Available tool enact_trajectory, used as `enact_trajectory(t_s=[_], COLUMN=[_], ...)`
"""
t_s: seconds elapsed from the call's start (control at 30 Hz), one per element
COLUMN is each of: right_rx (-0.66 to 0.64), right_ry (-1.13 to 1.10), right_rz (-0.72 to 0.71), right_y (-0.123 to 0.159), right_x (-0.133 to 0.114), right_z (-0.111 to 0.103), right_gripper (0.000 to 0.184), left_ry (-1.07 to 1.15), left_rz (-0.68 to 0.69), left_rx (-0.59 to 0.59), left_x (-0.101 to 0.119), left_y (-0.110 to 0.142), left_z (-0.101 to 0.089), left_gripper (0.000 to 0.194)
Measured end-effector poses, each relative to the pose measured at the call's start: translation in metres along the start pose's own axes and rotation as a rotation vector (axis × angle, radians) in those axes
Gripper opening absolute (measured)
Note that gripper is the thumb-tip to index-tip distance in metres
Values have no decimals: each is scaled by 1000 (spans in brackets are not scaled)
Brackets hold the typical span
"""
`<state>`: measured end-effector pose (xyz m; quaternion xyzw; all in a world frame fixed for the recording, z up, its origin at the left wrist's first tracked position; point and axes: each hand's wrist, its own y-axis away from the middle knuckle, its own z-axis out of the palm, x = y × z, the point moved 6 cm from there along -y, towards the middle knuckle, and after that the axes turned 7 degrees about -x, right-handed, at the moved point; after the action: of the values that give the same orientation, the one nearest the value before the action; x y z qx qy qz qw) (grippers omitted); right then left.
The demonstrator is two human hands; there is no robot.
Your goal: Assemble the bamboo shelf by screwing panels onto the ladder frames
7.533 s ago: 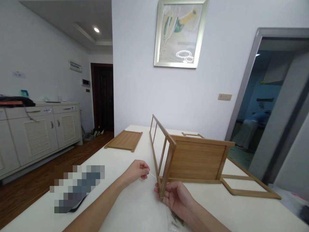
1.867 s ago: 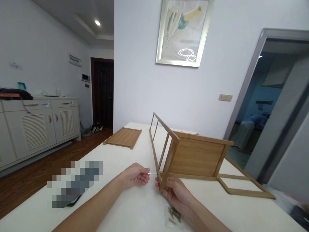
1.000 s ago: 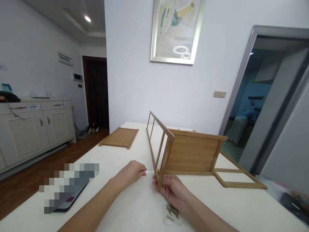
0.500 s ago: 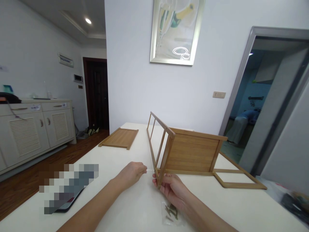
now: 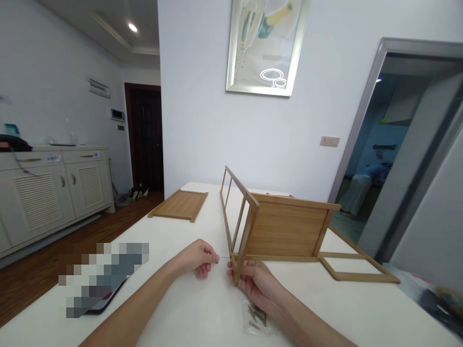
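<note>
A thin metal rod that looks like a hex key [image 5: 224, 257] is pinched between the thumb and fingers of my left hand [image 5: 198, 257]. Its far end meets the lower near corner of an upright slatted wooden frame [image 5: 247, 230]. My right hand [image 5: 257, 283] is closed round that same corner, with fingertips on both sides of it. Standing on its edge, a wooden panel [image 5: 287, 226] adjoins the frame on the right. Partly under my right wrist lies a clear plastic bag [image 5: 255, 320] with several screws in it.
Another wooden panel [image 5: 181, 205] lies flat at the table's far left. An open wooden frame [image 5: 367, 277] rests on the right. A dark flat device [image 5: 108, 301], partly blurred out, lies at the left on the white table [image 5: 202, 318]. A person [image 5: 361, 185] bends over beyond the doorway.
My left hand has turned slightly, its lower fingers now uncurled more under the thumb while it keeps the thin rod at the corner. My right hand stays on the frame.
</note>
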<state>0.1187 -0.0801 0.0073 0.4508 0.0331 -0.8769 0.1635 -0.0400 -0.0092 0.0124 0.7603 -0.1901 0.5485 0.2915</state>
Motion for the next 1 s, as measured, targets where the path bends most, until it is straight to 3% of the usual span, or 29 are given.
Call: enact_trajectory(t_s=[0.27, 0.43, 0.7, 1.0], right_rx=[-1, 12, 6, -10], right_ry=[0, -3, -15, -3], right_rz=[8, 9, -8, -3], right_y=[0, -1, 0, 0], right_x=[3, 1, 0, 0], right_z=[1, -1, -2, 1], right_gripper=[16, 17, 15, 16], left_ry=[96, -314, -746, -29], left_rz=[-7, 149, 381, 57], left_rx=[-198, -78, 132, -141], left_x=[1, 11, 40, -3], left_y=[8, 5, 22, 0], left_z=[2, 1, -2, 2], left_gripper=[33, 27, 24, 42])
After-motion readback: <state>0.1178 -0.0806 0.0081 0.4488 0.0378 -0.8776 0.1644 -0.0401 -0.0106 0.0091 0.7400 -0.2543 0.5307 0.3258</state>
